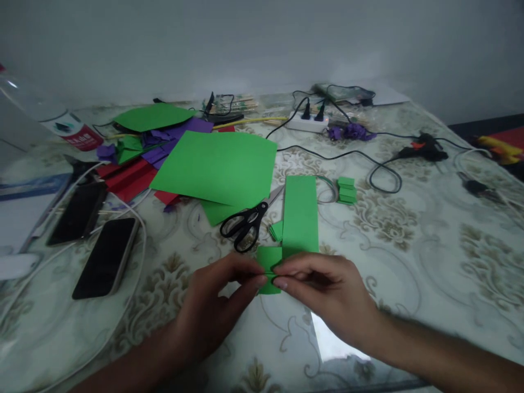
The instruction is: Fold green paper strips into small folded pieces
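Note:
Between both hands is a small piece of green paper [269,256], creased across its middle. My left hand [223,295] pinches the crease at its left side with thumb and forefinger. From the right, my right hand [327,284] pinches the same crease, its fingertips nearly meeting the left ones. A long green paper strip [301,213] lies just beyond my right hand. Beside it rest black-handled scissors [249,221], blades partly under or against the strip's edge. A small folded green piece [277,231] sits between scissors and strip. Another pleated green piece [346,191] lies farther right.
Large green sheets [221,166] cover purple and red paper [131,177] behind the scissors. Two phones [106,259] and white cables lie left, near a bottle [69,125]. A power strip [307,121], purple paper flowers [354,131] and a glue gun [426,147] with its black cord stand at the back.

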Tool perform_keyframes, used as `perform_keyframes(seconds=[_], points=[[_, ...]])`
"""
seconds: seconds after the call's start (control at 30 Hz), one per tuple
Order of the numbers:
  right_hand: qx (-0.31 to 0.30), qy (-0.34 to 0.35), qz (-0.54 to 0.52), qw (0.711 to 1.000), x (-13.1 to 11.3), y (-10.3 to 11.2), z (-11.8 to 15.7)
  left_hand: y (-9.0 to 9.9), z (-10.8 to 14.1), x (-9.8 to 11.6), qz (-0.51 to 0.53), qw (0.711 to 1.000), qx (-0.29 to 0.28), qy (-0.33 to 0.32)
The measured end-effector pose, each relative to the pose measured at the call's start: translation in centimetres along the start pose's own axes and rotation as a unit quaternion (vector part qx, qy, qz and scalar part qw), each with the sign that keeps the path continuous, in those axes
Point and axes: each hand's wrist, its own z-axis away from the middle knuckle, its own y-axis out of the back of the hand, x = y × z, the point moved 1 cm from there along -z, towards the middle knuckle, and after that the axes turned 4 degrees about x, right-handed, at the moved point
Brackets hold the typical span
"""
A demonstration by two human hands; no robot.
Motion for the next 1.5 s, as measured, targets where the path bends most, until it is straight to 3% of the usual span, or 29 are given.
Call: perform_keyframes(seconds=[0.37, 1.0, 1.3, 1.5], points=[[0.003, 0.032, 0.0, 0.999, -0.2, -0.01, -0.08, -0.03, 0.3, 0.07, -0.006, 1.0, -0.001, -0.005], [0.028, -0.023, -0.02, 0.999, 0.0, -0.07, 0.11, -0.38, 0.47, -0.15, -0.011, 0.999, 0.032, -0.024], [-0.013, -0.077, -0.144, 0.987, 0.28, -0.54, -0.05, -0.4, 0.82, -0.29, -0.05, 0.997, 0.018, -0.05], [0.011, -0.058, -0.145, 0.988, 0.05, -0.44, 0.1, -0.58, 0.81, -0.33, 0.017, 1.0, 0.008, 0.017]])
